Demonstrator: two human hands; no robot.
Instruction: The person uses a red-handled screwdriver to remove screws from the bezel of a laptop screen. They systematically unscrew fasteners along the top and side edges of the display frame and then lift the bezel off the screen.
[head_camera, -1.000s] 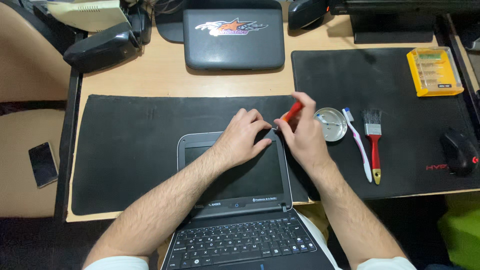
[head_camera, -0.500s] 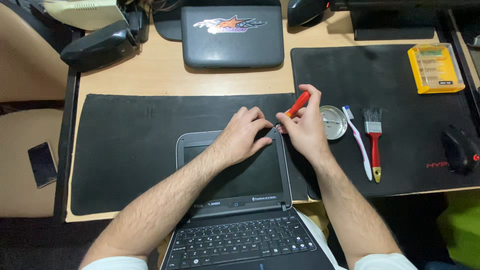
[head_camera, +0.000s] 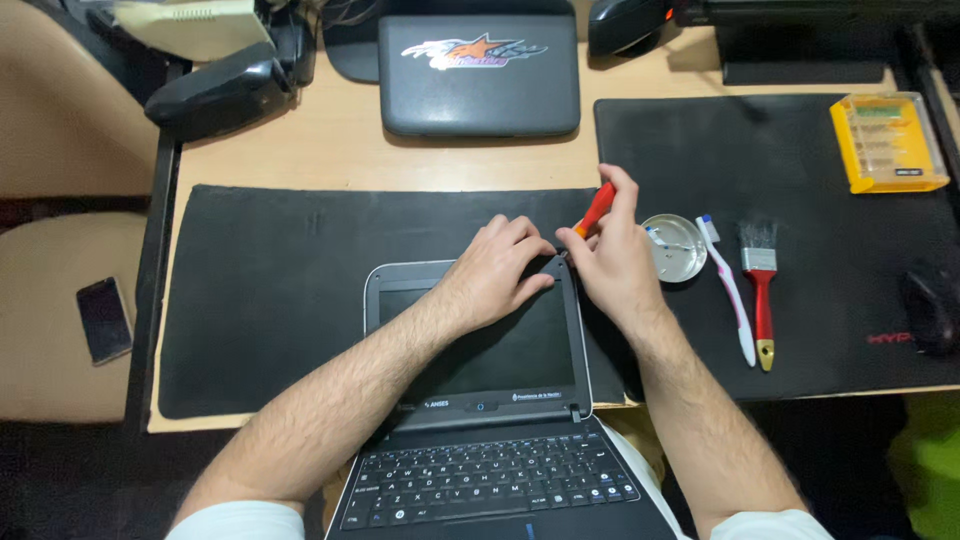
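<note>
A small grey laptop (head_camera: 470, 350) lies open toward me, its screen flat on a black mat (head_camera: 280, 290). My left hand (head_camera: 500, 270) rests on the screen's top right corner, fingers curled on the bezel. My right hand (head_camera: 615, 255) holds a red-handled screwdriver (head_camera: 597, 208) with its tip down at that same corner. The keyboard half (head_camera: 490, 485) reaches toward my lap.
A small round metal dish (head_camera: 676, 248), a white and pink toothbrush (head_camera: 728, 290) and a red-handled paintbrush (head_camera: 761, 285) lie right of my hands on a second mat. A yellow bit case (head_camera: 888, 142), a closed grey laptop (head_camera: 478, 75), a black mouse (head_camera: 930, 305) and a phone (head_camera: 104, 320) sit around.
Both hands stay at the screen's top right corner. The screwdriver's handle has tilted slightly more upright and my right hand has shifted a little on it.
</note>
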